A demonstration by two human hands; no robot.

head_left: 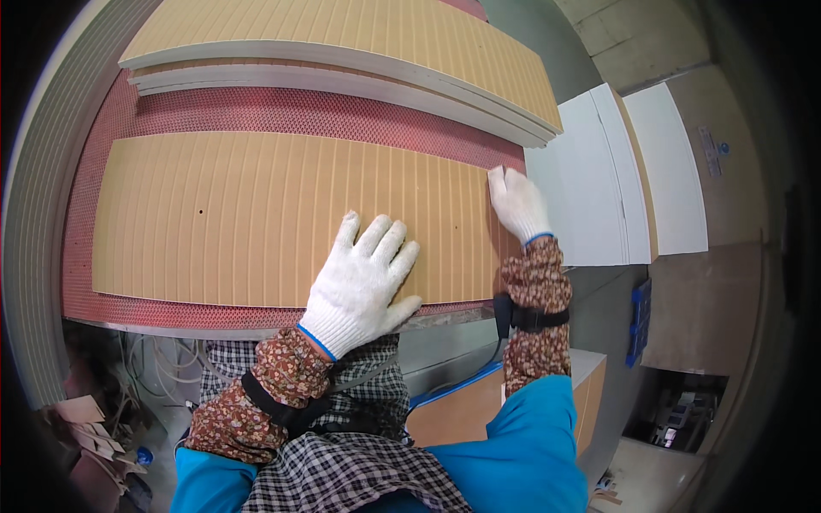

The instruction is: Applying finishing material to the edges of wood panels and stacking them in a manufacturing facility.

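Observation:
A long tan board with evenly spaced grooves (231, 192) lies flat on a table covered in red mesh matting (291, 111). My left hand (359, 278), in a white knit glove with a blue cuff edge, rests on the board near its front edge, fingers spread and pressing nothing into the palm. At the board's right end is my right hand (518, 203), gloved the same way. Its fingers are curled together against the end edge by the far corner. Whatever they may hold is hidden. A small dark spot shows on the board's left part.
Behind the board, a stack of similar grooved boards with white edges (359, 38) covers the table's far side. White panels (586, 184) stand to the right. Under the table at left are hoses and scrap pieces (90, 427). A blue plastic item (638, 323) lies at right.

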